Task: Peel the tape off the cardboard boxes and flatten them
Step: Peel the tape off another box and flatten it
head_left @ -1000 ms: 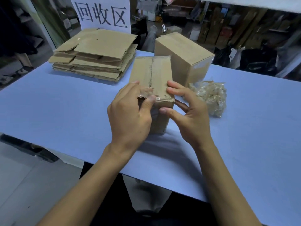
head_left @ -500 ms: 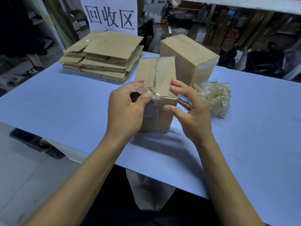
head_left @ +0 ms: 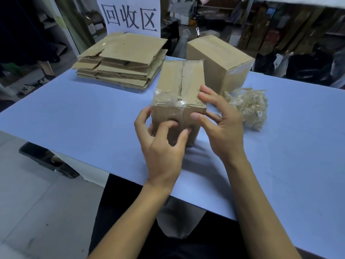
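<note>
A small taped cardboard box (head_left: pixel 179 85) stands on the blue table (head_left: pixel 93 116) in front of me. Clear tape (head_left: pixel 169 100) runs along its top seam and is wrinkled and partly lifted at the near top edge. My left hand (head_left: pixel 162 146) is at the box's near face, thumb and forefinger curled and picking at the tape there. My right hand (head_left: pixel 220 124) steadies the box at its near right corner, thumb on the front face and fingers on the top. A second closed box (head_left: pixel 222 60) stands just behind, to the right.
A stack of flattened boxes (head_left: pixel 123 60) lies at the table's far left, below a white sign (head_left: pixel 130 15). A crumpled ball of removed tape (head_left: pixel 248 107) sits right of the boxes. The table's near edge runs just below my wrists.
My left hand has dropped from the box's top near edge to its front face. The tape at that edge is now lifted and crumpled. My right hand stayed at the right corner.
</note>
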{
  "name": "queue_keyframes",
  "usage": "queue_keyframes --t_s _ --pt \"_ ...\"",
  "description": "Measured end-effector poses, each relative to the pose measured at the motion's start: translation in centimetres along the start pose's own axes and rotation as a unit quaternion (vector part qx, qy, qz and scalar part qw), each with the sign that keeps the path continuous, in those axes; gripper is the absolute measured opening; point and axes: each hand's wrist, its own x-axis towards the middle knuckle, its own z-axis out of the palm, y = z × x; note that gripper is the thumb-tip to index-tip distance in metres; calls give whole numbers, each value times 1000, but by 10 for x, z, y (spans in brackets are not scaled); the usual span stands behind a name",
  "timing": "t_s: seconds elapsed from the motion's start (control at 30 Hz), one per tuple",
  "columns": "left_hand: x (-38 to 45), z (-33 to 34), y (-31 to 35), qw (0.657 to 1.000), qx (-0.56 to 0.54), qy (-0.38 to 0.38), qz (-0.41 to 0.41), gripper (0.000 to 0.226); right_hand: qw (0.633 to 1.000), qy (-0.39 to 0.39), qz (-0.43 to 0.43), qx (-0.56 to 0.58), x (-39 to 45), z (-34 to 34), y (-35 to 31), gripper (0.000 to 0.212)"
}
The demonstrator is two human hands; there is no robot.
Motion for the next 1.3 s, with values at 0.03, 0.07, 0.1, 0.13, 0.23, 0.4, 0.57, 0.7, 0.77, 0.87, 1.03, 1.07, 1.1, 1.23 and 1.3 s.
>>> queue_keyframes --t_s 0.03,0.07,0.1,0.13,0.23,0.4,0.57,0.7,0.77,0.87,1.03,1.07,1.1,1.23,1.3 --pt "2 3 -1 1000 6 4 5 15 1000 0 -1 0 0 1 1 40" --pt "3 6 -1 1000 8 7 8 13 1000 1 -2 1 1 0 2 40" --pt "4 8 -1 1000 7 7 10 11 1000 4 -3 2 1 0 2 39" --pt "4 9 -1 1000 10 6 13 9 1000 6 -3 4 1 -1 3 39" --pt "3 12 -4 999 29 7 28 4 1000 12 -2 8 0 0 4 39" --pt "7 12 -4 997 60 -13 37 7 1000 25 -2 0 -1 2 4 40" --pt "15 3 -1 996 67 -34 53 10 999 33 -17 -23 -1 3 4 39" --pt "31 -22 7 994 60 -47 80 5 997 18 -42 -57 1 4 6 37" --pt "46 -30 14 992 64 -51 98 5 995 11 -57 -76 1 4 6 37" --pt "72 -35 16 987 69 -84 120 6 991 5 -77 -108 3 1 7 36" --pt "96 -41 5 986 54 -112 107 9 977 -10 -108 -185 7 -2 3 36" --pt "97 -41 3 988 50 -113 95 8 973 -15 -113 -201 8 -4 0 35" --pt "96 -43 2 989 46 -113 83 8 968 -23 -120 -221 10 -5 -4 34" --pt "78 -51 1 995 11 -92 28 24 945 -65 -162 -277 20 1 -24 38" --pt "66 -51 3 995 -32 -91 -24 37 941 -85 -170 -282 24 12 -26 45"
